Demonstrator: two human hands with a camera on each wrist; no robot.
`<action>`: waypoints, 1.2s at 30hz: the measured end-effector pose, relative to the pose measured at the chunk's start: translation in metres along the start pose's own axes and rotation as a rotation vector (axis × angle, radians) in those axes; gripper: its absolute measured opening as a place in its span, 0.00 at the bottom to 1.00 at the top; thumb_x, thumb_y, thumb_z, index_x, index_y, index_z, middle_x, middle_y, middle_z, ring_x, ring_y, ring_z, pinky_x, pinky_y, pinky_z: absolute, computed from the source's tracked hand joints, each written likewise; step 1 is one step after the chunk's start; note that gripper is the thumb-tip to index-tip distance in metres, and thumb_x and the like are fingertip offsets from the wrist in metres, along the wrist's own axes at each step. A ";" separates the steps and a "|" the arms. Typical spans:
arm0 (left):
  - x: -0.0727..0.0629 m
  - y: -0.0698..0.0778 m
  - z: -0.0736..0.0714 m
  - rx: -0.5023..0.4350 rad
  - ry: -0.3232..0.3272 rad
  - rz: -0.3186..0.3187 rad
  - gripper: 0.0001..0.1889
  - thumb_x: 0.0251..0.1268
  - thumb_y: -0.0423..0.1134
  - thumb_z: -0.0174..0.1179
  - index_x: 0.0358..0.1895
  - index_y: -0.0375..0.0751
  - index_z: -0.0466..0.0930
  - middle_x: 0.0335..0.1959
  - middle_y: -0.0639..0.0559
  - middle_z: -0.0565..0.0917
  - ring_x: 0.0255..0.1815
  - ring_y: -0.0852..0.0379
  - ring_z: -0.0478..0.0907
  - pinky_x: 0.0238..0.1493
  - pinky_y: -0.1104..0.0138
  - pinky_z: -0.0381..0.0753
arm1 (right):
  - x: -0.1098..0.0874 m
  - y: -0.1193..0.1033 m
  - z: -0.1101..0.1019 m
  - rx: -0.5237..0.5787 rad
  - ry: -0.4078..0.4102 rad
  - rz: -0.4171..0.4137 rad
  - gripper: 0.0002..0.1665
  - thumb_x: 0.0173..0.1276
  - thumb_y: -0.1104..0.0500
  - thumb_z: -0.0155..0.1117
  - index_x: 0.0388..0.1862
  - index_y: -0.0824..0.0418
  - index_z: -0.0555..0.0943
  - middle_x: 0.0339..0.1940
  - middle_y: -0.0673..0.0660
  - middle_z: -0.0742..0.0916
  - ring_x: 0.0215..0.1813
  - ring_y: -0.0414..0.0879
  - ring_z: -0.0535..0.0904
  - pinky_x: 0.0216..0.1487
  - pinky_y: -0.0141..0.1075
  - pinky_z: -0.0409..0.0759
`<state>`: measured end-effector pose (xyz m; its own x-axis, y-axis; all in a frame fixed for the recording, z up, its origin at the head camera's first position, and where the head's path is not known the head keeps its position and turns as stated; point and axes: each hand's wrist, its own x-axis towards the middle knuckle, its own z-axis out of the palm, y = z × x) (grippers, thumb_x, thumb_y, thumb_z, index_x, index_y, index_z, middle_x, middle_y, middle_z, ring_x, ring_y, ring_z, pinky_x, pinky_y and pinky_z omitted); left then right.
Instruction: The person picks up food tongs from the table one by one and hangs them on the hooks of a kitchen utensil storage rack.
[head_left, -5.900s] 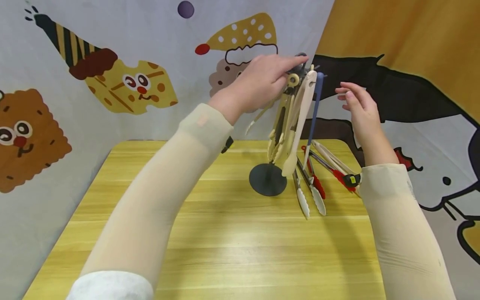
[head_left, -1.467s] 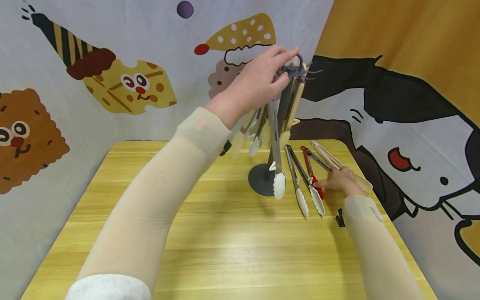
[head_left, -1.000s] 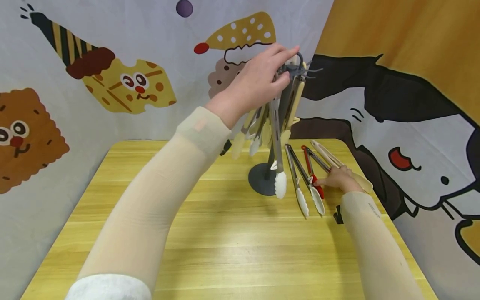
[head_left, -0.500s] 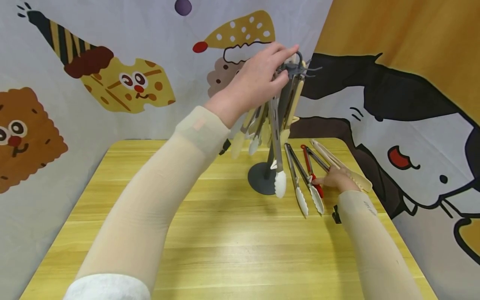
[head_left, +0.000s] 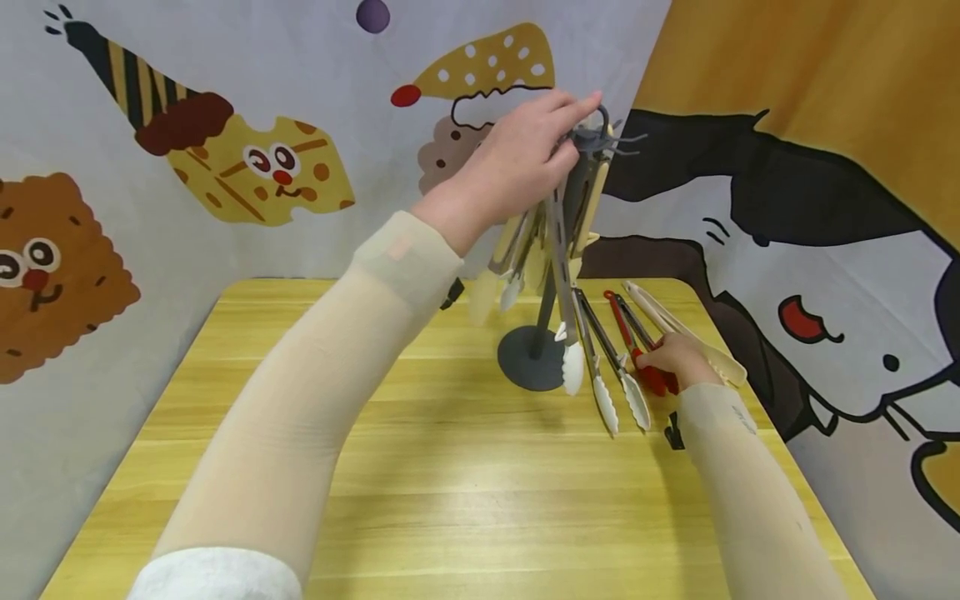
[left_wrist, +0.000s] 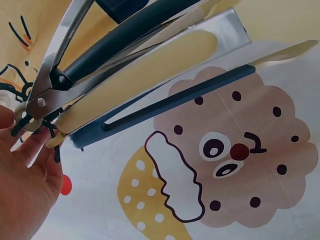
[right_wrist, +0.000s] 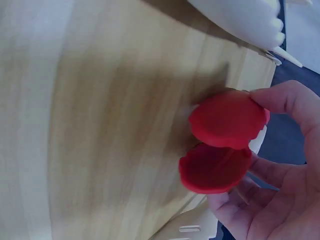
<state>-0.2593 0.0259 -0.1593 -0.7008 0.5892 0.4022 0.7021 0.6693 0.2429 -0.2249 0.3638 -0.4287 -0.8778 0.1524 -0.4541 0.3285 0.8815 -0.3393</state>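
Note:
My left hand [head_left: 517,158] grips the top of a dark utensil stand [head_left: 528,358], fingers around its hooks [left_wrist: 30,125] in the left wrist view. Several tongs and other utensils hang from it, among them tongs with a white scalloped head [head_left: 573,367]. At the right of the table my right hand [head_left: 681,360] holds red-headed tongs [right_wrist: 227,120] by their heads, thumb on one head and fingers on the other. The two red heads stand slightly apart, close over the wood. The palm hides part of the tongs in the head view.
White-headed tongs [head_left: 636,402] lie spread on the table left of my right hand. Beige tongs [head_left: 663,310] lie beyond it, near the right table edge. A printed curtain [head_left: 300,50] stands behind the wooden table [head_left: 450,500].
My right hand came down from beside the stand to the table and has now drawn the red tongs' heads together. The stand has turned, and the hanging white-headed tongs have shifted slightly right.

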 end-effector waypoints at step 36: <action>-0.003 0.002 -0.001 0.028 0.000 -0.006 0.27 0.73 0.40 0.34 0.75 0.54 0.50 0.64 0.56 0.69 0.55 0.60 0.67 0.52 0.69 0.65 | 0.010 0.004 0.016 -0.056 0.070 -0.020 0.25 0.65 0.52 0.60 0.50 0.72 0.74 0.42 0.68 0.79 0.39 0.56 0.72 0.43 0.49 0.73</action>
<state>-0.2555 0.0248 -0.1594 -0.7053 0.5850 0.4005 0.6938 0.6856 0.2205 -0.2269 0.3621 -0.4474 -0.9070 0.1633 -0.3883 0.2920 0.9081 -0.3002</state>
